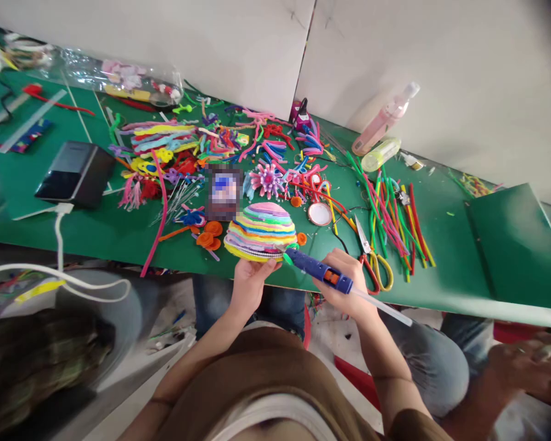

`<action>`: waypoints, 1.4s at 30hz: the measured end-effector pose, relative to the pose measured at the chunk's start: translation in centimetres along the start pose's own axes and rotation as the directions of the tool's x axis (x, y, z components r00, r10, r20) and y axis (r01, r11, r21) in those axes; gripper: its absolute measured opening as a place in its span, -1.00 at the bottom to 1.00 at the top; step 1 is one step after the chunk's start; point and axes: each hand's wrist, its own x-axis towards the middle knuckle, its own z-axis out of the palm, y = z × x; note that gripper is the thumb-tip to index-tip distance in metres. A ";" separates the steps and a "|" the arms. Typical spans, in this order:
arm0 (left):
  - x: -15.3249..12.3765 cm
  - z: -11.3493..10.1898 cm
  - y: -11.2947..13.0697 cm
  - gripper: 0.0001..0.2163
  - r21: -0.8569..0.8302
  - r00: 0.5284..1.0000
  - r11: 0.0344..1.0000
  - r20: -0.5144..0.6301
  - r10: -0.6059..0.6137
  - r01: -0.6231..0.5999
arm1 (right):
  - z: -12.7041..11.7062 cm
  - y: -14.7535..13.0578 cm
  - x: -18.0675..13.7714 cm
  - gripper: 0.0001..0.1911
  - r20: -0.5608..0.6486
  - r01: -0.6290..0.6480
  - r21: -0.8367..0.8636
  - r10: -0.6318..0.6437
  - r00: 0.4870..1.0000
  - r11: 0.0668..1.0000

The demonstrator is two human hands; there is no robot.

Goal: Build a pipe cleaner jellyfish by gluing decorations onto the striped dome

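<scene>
My left hand (252, 282) grips a dome-shaped craft piece (261, 229) by its lower edge, thumb at the front rim. Colourful stripes of what look like pipe cleaners cover the dome, and a row of white beads runs near its yellow bottom. My right hand (342, 278) is wrapped round a blue hot glue gun (321, 269), whose clear glue stick (386, 308) sticks out at the back. The gun's green-tipped nozzle is at the dome's lower right edge; whether it touches cannot be made out. Orange coils (209, 236) lie left of the dome.
Scissors (367, 257) with red and yellow handles lie right of the glue gun. Loose pipe cleaners (390, 214) spread beyond them. A dark box-like device (76, 174) with a white cable (59, 245) stands at left. Bottles (386, 119) lean by the wall. Another person's hands (528, 367) show at right.
</scene>
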 end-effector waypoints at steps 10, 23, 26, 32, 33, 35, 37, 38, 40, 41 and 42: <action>0.1 0.0 0.0 -0.64 0.018 1.000 1.000 0.011 0.021 -0.021 | -0.5 -1.0 -0.2 -0.79 0.015 0.000 -0.100 0.002 1.000 0.995; 0.7 -0.7 1.1 -0.65 -0.047 0.998 0.998 -0.051 0.046 -0.048 | -3.5 5.6 -2.0 -0.86 0.097 -0.110 -0.278 0.142 0.985 0.954; 0.8 -0.9 1.7 -0.63 -0.061 0.998 0.998 -0.059 0.018 -0.021 | -2.1 9.3 -2.4 -0.66 0.160 -0.149 -0.567 0.285 0.945 0.810; 0.9 -1.0 2.0 -0.65 -0.074 0.998 0.997 -0.056 -0.031 0.027 | -1.2 8.9 -2.5 -0.45 0.196 -0.101 -0.660 0.301 0.933 0.744; 0.9 -1.0 1.9 -0.65 -0.084 0.998 0.996 -0.059 -0.036 0.031 | -1.0 8.0 -2.0 -0.50 0.164 -0.117 -0.641 0.284 0.945 0.758; 0.8 -0.9 1.9 -0.63 -0.099 0.997 0.994 -0.053 -0.047 0.042 | -0.1 6.4 -0.7 -0.63 0.119 -0.141 -0.562 0.249 0.961 0.815; 0.8 -1.0 1.9 -0.61 -0.100 0.997 0.993 -0.041 -0.058 0.054 | 1.7 5.7 1.1 -0.69 0.112 -0.134 -0.473 0.210 0.971 0.871; 0.9 -1.0 1.9 -0.61 -0.096 0.997 0.994 -0.035 -0.065 0.061 | 2.7 5.8 2.1 -0.69 0.125 -0.111 -0.449 0.186 0.975 0.887; 0.9 -1.2 1.9 -0.62 -0.083 0.997 0.994 -0.035 -0.074 0.071 | 4.5 6.6 3.6 -0.70 0.174 -0.075 -0.421 0.161 0.972 0.904; 0.9 -1.3 1.9 -0.63 -0.077 0.996 0.994 -0.037 -0.075 0.072 | 5.2 7.1 4.1 -0.73 0.187 -0.075 -0.408 0.164 0.969 0.910; 0.9 -1.3 1.9 -0.63 -0.073 0.997 0.995 -0.038 -0.074 0.071 | 5.6 7.5 4.5 -0.75 0.195 -0.079 -0.403 0.170 0.966 0.912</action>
